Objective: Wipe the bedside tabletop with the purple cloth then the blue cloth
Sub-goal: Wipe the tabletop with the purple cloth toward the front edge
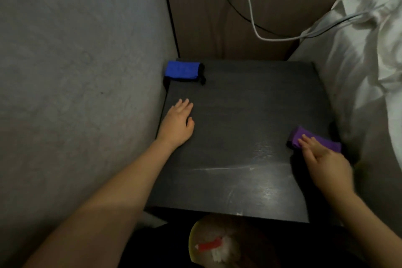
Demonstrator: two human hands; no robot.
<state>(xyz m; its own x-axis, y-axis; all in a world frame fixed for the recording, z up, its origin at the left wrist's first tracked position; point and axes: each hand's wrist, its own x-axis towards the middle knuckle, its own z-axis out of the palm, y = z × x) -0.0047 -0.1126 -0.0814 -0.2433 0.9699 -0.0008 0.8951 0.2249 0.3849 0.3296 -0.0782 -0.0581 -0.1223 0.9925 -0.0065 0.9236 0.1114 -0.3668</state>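
Purple cloth (313, 139) lies folded at the tabletop's (239, 137) right edge beside the bed (359, 85), long axis running left-right, and the right hand (324, 159) has straight fingertips on it, grip spread, not pinching. Left hand (177, 123) rests flat, fingers straight, nearer the blue cloth (182, 70) in the far-left corner.

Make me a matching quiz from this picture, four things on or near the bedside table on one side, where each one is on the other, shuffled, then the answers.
Things:
1. blue cloth
2. purple cloth
3. left hand
4. white cable

Places:
A. hanging from the wall socket toward the bed
B. flat on the tabletop by its left edge
C. far left corner of the tabletop
D. right edge of the tabletop, under the right hand's fingers

Pairs: 1-C, 2-D, 3-B, 4-A
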